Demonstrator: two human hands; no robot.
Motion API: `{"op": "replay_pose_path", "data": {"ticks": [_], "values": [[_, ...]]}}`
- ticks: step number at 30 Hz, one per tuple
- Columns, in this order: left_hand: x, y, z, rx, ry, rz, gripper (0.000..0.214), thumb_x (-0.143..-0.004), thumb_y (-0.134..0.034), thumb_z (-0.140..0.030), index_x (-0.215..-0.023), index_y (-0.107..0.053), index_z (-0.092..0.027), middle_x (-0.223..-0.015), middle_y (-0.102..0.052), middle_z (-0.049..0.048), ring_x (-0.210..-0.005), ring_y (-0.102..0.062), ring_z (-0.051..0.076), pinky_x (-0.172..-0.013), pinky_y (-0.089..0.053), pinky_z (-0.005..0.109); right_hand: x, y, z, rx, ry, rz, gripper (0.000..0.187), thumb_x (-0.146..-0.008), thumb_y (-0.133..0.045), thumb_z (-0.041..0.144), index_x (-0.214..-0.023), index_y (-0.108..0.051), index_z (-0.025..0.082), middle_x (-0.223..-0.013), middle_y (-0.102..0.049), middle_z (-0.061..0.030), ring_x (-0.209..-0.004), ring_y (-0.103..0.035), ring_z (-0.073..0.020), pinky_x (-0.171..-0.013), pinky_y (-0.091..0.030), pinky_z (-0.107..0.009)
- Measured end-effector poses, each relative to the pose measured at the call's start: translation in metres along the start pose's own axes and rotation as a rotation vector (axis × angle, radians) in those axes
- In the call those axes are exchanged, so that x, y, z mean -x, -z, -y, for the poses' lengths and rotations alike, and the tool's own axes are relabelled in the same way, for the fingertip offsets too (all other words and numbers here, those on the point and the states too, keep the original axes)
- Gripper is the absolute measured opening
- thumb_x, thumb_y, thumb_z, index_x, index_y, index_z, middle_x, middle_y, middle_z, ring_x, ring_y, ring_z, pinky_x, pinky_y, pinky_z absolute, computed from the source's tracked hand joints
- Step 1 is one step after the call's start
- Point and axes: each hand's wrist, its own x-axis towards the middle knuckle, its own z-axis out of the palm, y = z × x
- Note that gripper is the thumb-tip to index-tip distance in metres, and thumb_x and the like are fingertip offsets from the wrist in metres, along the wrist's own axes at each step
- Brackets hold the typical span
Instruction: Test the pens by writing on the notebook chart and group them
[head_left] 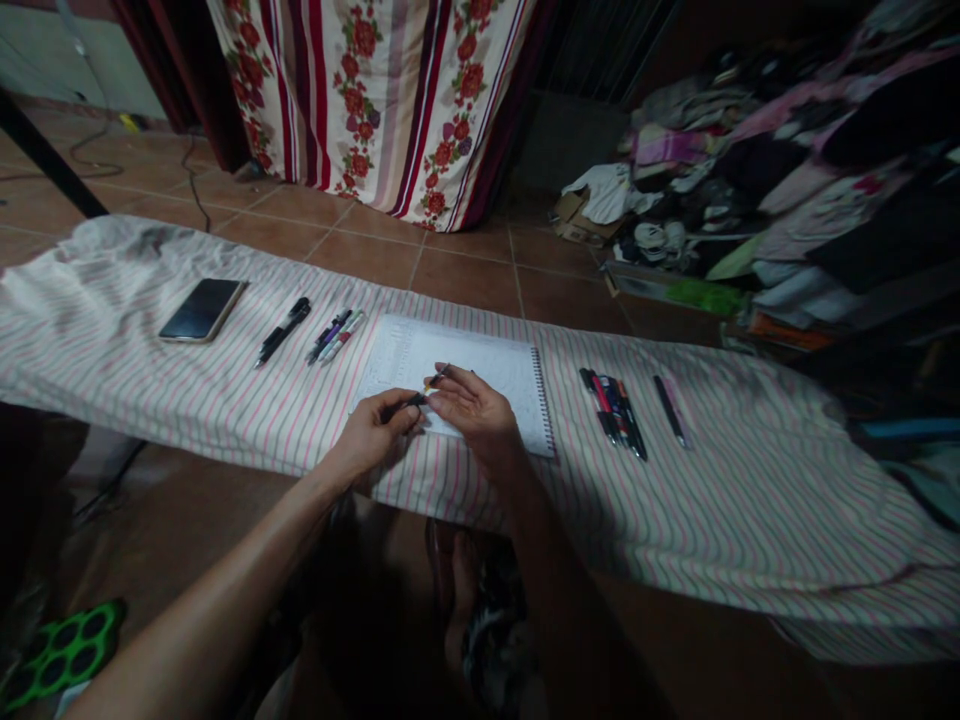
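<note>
Both my hands meet over the near edge of a white spiral notepad (480,365) lying on a striped cloth (112,340). My left hand (375,432) pinches the dark end of a pen (429,388). My right hand (474,408) grips the same pen further up, where an orange tip shows between its fingers. The pen lies nearly level above the pad.
Left of the pad lie a black phone (201,309), a black pen (283,331) and a few coloured pens (335,335). Right of it lie several pens (613,408) and one single pen (669,410). A floral curtain (375,90) hangs behind; piled clothes (787,170) fill the right.
</note>
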Motion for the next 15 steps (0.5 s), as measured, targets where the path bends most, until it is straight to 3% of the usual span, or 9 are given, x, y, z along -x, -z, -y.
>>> {"op": "replay_pose_path", "data": {"ticks": [4,6,9,15], "values": [[0.001,-0.001,0.0,0.141,0.049,-0.051,0.024,-0.066,-0.068,-0.026,-0.085,-0.066,-0.011,-0.067,-0.063,0.0002,-0.064,-0.055,0.01,-0.067,-0.043,0.024,-0.007,0.017,-0.003,0.149,0.032,-0.14,0.044,-0.062,-0.072,0.037,-0.102,-0.062,0.02,-0.088,-0.069,-0.0047,-0.076,-0.062,-0.0157,-0.067,-0.049,-0.029],[0.001,0.001,0.001,0.169,0.065,-0.085,0.026,-0.064,-0.069,-0.026,-0.085,-0.066,-0.011,-0.065,-0.063,0.0006,-0.062,-0.055,0.01,-0.066,-0.043,0.023,-0.012,0.031,-0.004,0.333,0.054,-0.292,0.035,-0.066,-0.066,0.04,-0.093,-0.064,0.018,-0.078,-0.067,-0.0045,-0.067,-0.06,-0.0154,-0.06,-0.047,-0.028],[0.001,0.003,0.001,0.186,0.084,-0.122,0.027,-0.063,-0.07,-0.027,-0.084,-0.066,-0.01,-0.062,-0.062,0.0005,-0.058,-0.054,0.009,-0.062,-0.041,0.022,-0.016,0.049,-0.004,0.67,0.081,-0.43,0.024,-0.07,-0.061,0.034,-0.085,-0.066,0.015,-0.071,-0.065,-0.0044,-0.063,-0.058,-0.016,-0.063,-0.045,-0.03],[0.003,0.003,0.0,0.202,0.145,-0.148,0.031,-0.058,-0.073,-0.029,-0.082,-0.066,-0.01,-0.06,-0.062,0.0007,-0.056,-0.053,0.009,-0.056,-0.04,0.022,-0.017,0.05,-0.009,1.097,0.09,-0.42,0.019,-0.074,-0.056,0.027,-0.085,-0.068,0.018,-0.077,-0.065,-0.0051,-0.07,-0.058,-0.0177,-0.071,-0.043,-0.029]]}}
